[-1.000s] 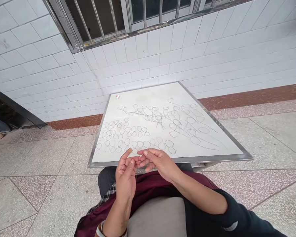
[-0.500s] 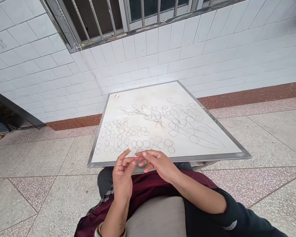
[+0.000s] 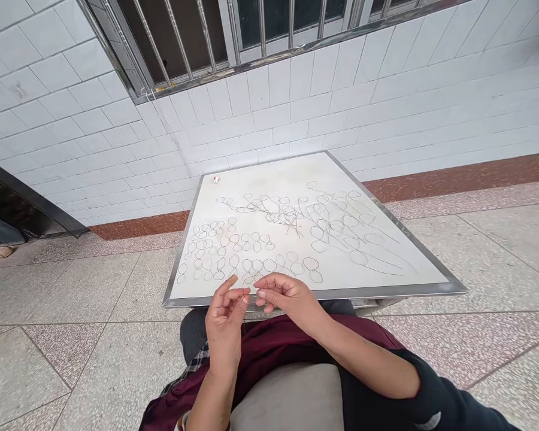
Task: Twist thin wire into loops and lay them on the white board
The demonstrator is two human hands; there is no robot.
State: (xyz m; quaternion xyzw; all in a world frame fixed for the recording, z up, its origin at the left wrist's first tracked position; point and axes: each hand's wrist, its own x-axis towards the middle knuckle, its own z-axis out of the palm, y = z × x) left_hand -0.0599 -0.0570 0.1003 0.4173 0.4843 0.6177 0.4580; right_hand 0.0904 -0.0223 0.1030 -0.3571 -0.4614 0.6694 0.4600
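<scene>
My left hand [image 3: 227,323] pinches a thin dark wire [image 3: 244,327] between thumb and index finger, just over the near edge of the white table. One end of it hangs below my fingers. Close by on the right, my right hand [image 3: 287,297] has thumb and fingertips closed near the same wire; what lies between them is too fine to make out. A small gap separates the two hands. Ahead on the tabletop lie several wire pieces bent into double loops [image 3: 311,263], in rough rows at the left and front.
Longer wire stems with looped ends [image 3: 327,224] lie tangled at the middle and right of the white table [image 3: 269,170]. A small red-and-white item [image 3: 215,179] sits at its far left corner. Behind stands a tiled wall [image 3: 269,114] with a barred window [image 3: 251,30].
My hands have drawn slightly apart; my right fingertips, which overlapped the left ones, now sit a little to the right. The view has shifted slightly.
</scene>
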